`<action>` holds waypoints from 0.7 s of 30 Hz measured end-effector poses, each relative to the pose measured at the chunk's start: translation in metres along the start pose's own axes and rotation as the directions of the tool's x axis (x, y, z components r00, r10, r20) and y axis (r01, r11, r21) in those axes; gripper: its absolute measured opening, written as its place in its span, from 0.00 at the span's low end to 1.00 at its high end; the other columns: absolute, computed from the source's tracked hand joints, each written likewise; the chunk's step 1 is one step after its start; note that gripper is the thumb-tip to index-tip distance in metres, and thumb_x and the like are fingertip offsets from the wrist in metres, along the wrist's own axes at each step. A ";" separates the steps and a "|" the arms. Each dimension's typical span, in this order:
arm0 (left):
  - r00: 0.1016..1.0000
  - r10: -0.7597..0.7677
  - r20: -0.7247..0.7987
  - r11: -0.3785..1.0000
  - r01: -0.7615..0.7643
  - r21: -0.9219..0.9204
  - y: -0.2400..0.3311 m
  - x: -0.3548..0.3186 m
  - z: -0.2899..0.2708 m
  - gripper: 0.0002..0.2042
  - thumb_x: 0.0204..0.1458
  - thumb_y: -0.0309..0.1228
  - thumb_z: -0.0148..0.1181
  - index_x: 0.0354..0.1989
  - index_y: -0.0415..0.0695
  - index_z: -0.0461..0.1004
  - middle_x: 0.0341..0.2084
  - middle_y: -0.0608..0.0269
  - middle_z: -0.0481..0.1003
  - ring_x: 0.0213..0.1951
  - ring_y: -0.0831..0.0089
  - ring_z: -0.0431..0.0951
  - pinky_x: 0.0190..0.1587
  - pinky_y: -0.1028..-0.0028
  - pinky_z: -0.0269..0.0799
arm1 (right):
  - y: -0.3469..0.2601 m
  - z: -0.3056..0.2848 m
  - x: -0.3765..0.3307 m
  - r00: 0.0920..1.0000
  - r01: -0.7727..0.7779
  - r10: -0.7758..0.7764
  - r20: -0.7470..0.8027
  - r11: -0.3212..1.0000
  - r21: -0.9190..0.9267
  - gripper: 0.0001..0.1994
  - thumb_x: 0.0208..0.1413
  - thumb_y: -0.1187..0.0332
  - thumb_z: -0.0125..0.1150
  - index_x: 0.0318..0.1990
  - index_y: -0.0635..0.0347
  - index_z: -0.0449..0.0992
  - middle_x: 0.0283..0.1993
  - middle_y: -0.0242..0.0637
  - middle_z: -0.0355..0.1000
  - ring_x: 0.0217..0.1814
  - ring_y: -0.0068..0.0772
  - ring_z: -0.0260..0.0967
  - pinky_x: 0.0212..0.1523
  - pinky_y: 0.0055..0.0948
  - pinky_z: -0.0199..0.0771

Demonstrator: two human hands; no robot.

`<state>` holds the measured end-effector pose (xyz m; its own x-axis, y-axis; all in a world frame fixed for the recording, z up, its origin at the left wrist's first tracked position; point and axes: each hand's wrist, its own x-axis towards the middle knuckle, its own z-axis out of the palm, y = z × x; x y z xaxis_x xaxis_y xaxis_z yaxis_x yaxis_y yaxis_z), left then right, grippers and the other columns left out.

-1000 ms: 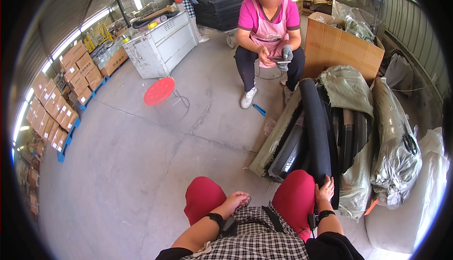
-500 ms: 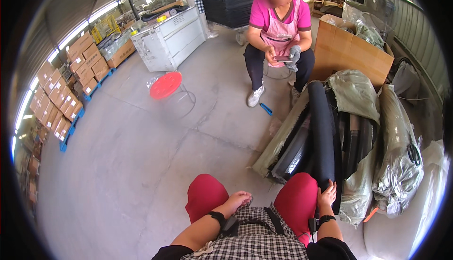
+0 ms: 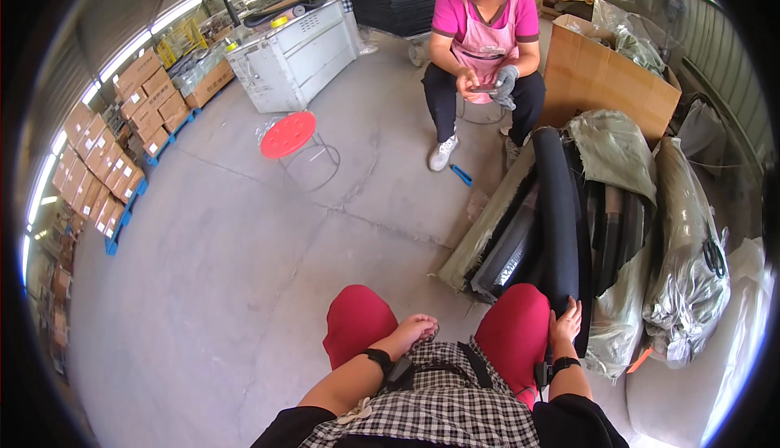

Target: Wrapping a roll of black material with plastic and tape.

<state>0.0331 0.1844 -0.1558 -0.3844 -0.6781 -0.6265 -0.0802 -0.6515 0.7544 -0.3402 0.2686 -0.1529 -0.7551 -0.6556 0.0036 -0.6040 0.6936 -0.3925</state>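
Observation:
My left hand (image 3: 418,329) rests by my left thigh with its fingers curled closed. A small dark bit shows at the fingertips, too little to name. On the other side, my right hand (image 3: 566,323) lies against the near end of a long black roll of sheet material (image 3: 558,212), fingers stretched along its side. This roll lies on top of several other dark rolls in an opened pale green woven wrapper (image 3: 615,143). Clear-wrapped rolls (image 3: 687,241) lie just right of the bundle, with black scissors (image 3: 714,258) on top.
A seated person in a pink apron (image 3: 486,46) holds a phone-like object ahead. A blue-handled cutter (image 3: 461,174) lies on the floor near their shoes. Nearby are a red stool (image 3: 288,134), a grey metal cabinet (image 3: 296,54), a large carton (image 3: 605,74) and stacked boxes (image 3: 150,103).
The view has shifted slightly, so the rolls and my knees sit a little higher. The seated person's head has lifted somewhat. Both my hands keep their places.

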 end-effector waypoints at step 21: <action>1.000 0.002 -0.008 1.000 -0.002 -0.019 -0.005 0.004 -0.002 0.09 0.51 0.30 0.49 0.38 0.40 0.69 0.33 0.61 0.73 0.35 0.77 0.73 0.39 0.80 0.68 | 0.002 0.001 0.001 1.000 -0.006 0.006 0.009 1.000 0.003 0.34 0.42 0.61 0.61 0.57 0.41 0.50 0.64 0.37 0.42 0.64 0.45 0.43 0.59 0.45 0.48</action>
<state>0.0340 0.1843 -0.1620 -0.3775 -0.6817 -0.6267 -0.0617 -0.6568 0.7516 -0.3413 0.2689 -0.1546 -0.7561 -0.6544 -0.0070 -0.5989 0.6963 -0.3956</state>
